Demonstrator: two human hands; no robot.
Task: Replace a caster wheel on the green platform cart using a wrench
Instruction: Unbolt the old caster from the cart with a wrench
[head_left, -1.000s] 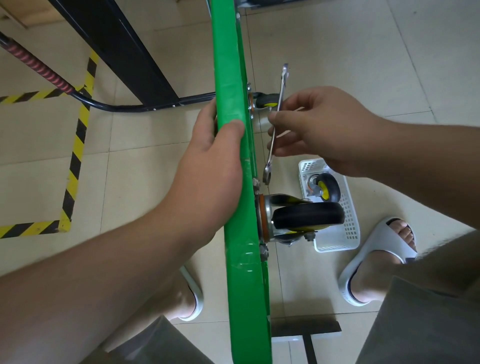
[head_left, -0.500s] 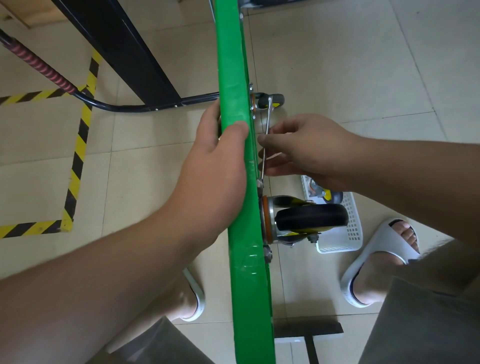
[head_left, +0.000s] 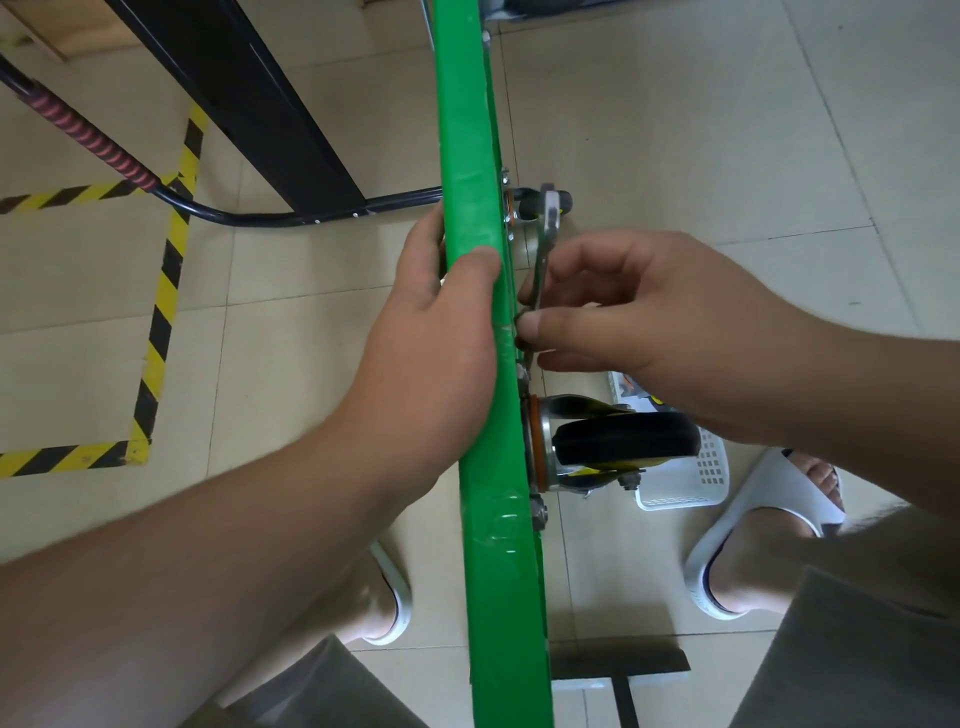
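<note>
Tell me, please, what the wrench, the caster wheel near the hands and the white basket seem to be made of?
Wrench: bare metal, probably steel, with a grey, slightly shiny finish.
Caster wheel: the tyre looks like matte black rubber; its bracket is bright, polished metal, and an orange ring sits at the base.
White basket: most likely moulded plastic, judging by the regular grid of holes.

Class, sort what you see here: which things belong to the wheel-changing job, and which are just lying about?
Belongs to the job:
green cart, gripped by left hand
wrench, in right hand
black wheel on the cart
white basket

Just lying about:
striped floor tape
black table leg
</note>
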